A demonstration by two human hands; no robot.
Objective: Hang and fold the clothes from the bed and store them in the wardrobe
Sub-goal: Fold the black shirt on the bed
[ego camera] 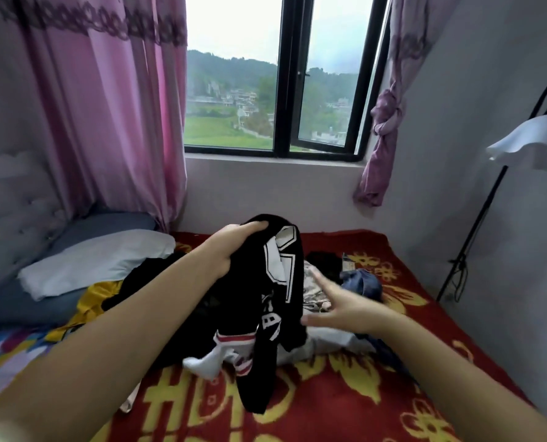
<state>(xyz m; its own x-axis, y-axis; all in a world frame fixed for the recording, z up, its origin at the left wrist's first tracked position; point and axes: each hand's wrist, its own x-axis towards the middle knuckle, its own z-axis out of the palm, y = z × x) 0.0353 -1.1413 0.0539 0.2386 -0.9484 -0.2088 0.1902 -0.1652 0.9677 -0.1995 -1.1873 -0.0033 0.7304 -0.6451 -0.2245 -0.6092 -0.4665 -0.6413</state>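
Fingers of the left hand (233,247) curl over the top of a black top (275,282) with white lettering and grip it, holding it up above the bed so that it hangs down, its lower end reaching the red blanket (329,393). Straight, spread fingers of the right hand (339,311) hold nothing; the fingertips sit just beside the hanging cloth, at its right edge, and whether they touch it cannot be told. Under and behind the top lies a pile of clothes (320,342): a white piece with red stripes, a pale grey piece, something denim to the right, a yellow garment (96,298) to the left. Two pillows (99,260) lie at the left by a pink curtain (106,106). Beyond are a window (284,74) and, right, a lamp (533,141).
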